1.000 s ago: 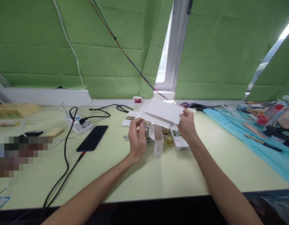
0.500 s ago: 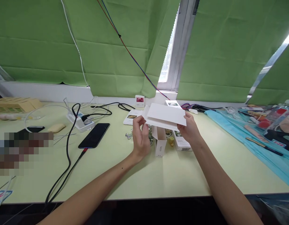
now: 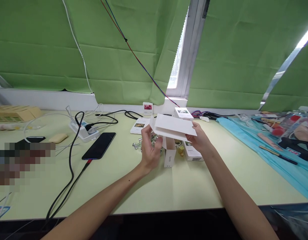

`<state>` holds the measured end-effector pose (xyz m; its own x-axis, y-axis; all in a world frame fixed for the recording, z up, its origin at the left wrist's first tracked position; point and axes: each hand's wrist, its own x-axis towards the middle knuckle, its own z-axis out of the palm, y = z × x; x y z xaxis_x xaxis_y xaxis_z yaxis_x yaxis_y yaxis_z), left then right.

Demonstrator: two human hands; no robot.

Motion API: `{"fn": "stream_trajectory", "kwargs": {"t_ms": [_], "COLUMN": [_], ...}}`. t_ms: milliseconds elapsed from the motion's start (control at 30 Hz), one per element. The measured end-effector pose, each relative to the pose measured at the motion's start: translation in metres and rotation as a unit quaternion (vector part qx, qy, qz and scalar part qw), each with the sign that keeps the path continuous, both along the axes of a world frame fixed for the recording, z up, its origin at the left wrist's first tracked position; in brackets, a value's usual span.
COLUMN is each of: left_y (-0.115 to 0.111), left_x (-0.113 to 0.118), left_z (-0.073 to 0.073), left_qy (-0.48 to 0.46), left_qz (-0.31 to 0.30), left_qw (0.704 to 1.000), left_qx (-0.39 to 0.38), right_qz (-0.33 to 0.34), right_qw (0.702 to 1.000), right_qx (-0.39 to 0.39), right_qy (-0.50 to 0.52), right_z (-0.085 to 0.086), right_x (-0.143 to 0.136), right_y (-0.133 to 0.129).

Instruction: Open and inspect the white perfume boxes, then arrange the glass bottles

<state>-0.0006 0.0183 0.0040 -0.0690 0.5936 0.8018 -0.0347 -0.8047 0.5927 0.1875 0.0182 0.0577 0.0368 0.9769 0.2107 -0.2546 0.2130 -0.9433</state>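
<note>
At right hand [image 3: 199, 137], white carton [image 3: 175, 124] lower now

Up at head height, looking out over the desk [image 3: 191, 190]!
A lone head-worn camera faces forward and tips down: left hand [image 3: 151, 148] and right hand [image 3: 201, 139] sit mid-view, fairly near, forearms climb from the bottom edge, and green curtains [image 3: 124, 73] fill the top, farther off.

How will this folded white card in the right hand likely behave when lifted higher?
The folded white card probably feels light, since its edges look thin. It is likely fairly stiff, as its top panel looks nearly flat beyond the right hand. Its layers may flap apart, because a gap shows between them.
</note>
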Motion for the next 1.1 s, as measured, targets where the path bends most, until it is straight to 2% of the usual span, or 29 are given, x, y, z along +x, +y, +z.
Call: {"fn": "stream_trajectory", "kwargs": {"t_ms": [100, 300, 1100], "left_y": [0.0005, -0.0001, -0.0001], "left_x": [0.0003, 0.0012, -0.0017], "left_z": [-0.0001, 0.0015, 0.0023], "left_qy": [-0.004, -0.009, 0.009], "left_qz": [0.0, -0.007, -0.036], "left_qw": [1.0, 0.999, 0.997], "left_qx": [-0.005, -0.03, -0.073], "right_qz": [0.005, 0.032, 0.046], "right_qw": [0.999, 0.999, 0.997], "right_qx": [-0.026, -0.03, -0.06], "right_qy": [0.021, -0.001, -0.013], "right_z": [0.0012, 0.002, 0.0007], "right_x": [-0.0009, -0.0001, 0.0008], "right_y": [-0.0009, -0.0012, -0.001]}}
